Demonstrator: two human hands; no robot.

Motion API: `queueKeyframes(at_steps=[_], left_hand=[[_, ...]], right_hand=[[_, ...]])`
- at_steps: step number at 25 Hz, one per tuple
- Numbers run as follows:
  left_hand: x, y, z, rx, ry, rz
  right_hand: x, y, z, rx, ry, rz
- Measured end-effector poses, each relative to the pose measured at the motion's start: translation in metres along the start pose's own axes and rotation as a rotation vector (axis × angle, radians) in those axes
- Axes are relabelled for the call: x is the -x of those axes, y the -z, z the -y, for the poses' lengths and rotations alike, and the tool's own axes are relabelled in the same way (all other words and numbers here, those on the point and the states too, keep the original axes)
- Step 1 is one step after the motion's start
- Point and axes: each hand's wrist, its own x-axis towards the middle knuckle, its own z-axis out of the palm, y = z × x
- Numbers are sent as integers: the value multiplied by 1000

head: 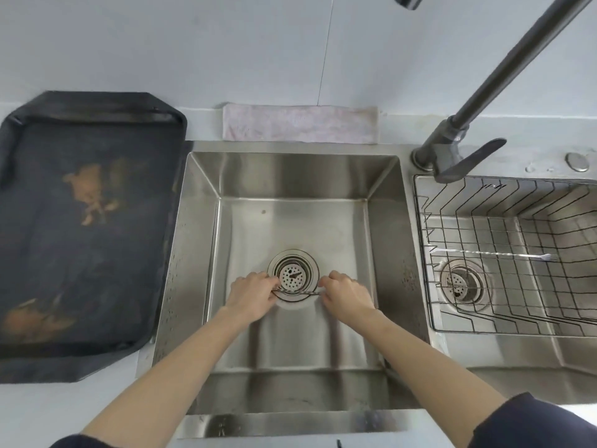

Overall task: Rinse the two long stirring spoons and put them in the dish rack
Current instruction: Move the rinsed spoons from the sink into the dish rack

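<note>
Sink point(200, 221): spoon point(295, 292) pinched between both hands' fingers point(274, 282).

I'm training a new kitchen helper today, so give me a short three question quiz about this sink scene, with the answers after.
1. True or false: one stirring spoon already lies in the dish rack.
2. The left hand and right hand hold the other spoon over which spot? A. the dark tray B. the drain of the main sink C. the folded cloth
3. Fill in: the faucet stands at the sink's back ____ side.

Key
1. True.
2. B, the drain of the main sink.
3. Right.
</note>
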Motion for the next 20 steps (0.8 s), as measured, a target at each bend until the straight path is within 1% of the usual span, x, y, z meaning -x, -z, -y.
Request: queueKeyframes(at_steps=[6, 13, 20], left_hand=[[-21, -23, 4, -15, 34, 22], [-34, -32, 8, 48, 40, -64], [-31, -28, 9, 124, 21, -118]], right_hand=[[-28, -25, -1, 13, -16, 65], [-46, -35, -1, 17, -16, 55], [-40, -39, 0, 1, 14, 4]])
